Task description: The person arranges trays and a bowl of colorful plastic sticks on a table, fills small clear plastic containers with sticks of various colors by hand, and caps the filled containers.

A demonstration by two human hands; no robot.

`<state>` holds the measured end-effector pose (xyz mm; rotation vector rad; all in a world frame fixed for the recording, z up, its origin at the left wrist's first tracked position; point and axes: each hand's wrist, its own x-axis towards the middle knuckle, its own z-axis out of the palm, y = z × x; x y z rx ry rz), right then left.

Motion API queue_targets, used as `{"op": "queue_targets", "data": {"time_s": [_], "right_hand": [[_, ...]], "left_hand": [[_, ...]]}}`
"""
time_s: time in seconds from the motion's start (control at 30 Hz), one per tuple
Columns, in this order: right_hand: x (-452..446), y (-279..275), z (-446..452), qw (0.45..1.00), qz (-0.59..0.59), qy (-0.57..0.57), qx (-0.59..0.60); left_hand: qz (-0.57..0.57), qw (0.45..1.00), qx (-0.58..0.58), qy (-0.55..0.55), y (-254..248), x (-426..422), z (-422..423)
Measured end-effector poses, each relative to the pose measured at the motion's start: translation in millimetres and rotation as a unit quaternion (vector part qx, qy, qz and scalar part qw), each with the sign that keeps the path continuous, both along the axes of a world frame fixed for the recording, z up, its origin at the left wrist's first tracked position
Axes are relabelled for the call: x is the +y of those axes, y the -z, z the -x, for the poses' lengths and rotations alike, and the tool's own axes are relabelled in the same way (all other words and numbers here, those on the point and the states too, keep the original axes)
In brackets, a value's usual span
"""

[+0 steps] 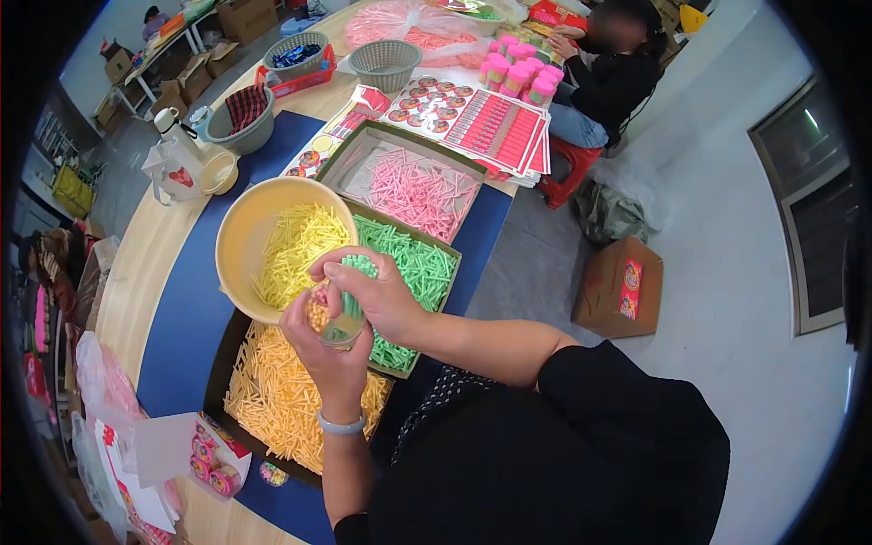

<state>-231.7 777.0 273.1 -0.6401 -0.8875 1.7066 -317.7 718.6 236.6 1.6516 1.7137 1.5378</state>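
Note:
My left hand (331,359), with a pale bangle at its wrist, is closed around a small clear cup (340,338). Pink and orange stick ends (318,313) show at the cup's left side. My right hand (386,295) grips a bundle of thin green sticks (360,265) at the cup's mouth; their lower ends appear to be inside it. Below and around my hands are a box of loose green sticks (413,263), a box of orange sticks (282,400) and a cream basin (238,213) holding yellow sticks (304,241).
Farther back lie a box of pink sticks (422,191), printed sticker sheets (495,127) and pink-lidded tubs (522,73). A person (627,68) sits at the table's far end. Grey baskets (385,64) and a jug (173,127) stand left; an open carton (218,454) is at lower left.

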Motion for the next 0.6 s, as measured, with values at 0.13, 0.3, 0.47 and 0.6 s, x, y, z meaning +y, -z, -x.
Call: {"op": "queue_targets", "data": {"time_s": [0.13,0.3,0.47,0.6], "right_hand": [[-1.7,-4.5,-4.7,0.999,-0.029,-0.008,-0.035],[-2.9,-11.0,-5.5,0.989,-0.121,-0.013,-0.090],[7.1,-6.9,-5.2,0.990,-0.127,-0.009,-0.067],[6.1,-4.7,-6.3,0.986,-0.148,-0.024,-0.079]], "left_hand": [[-0.023,0.999,0.027,-0.015,-11.9,-0.9,-3.7],[-0.029,0.992,0.100,-0.067,-26.4,-2.2,-11.1],[-0.037,0.990,0.119,-0.072,-30.5,2.0,-8.4],[-0.043,0.995,0.071,-0.060,-31.0,2.3,-8.0]]}}
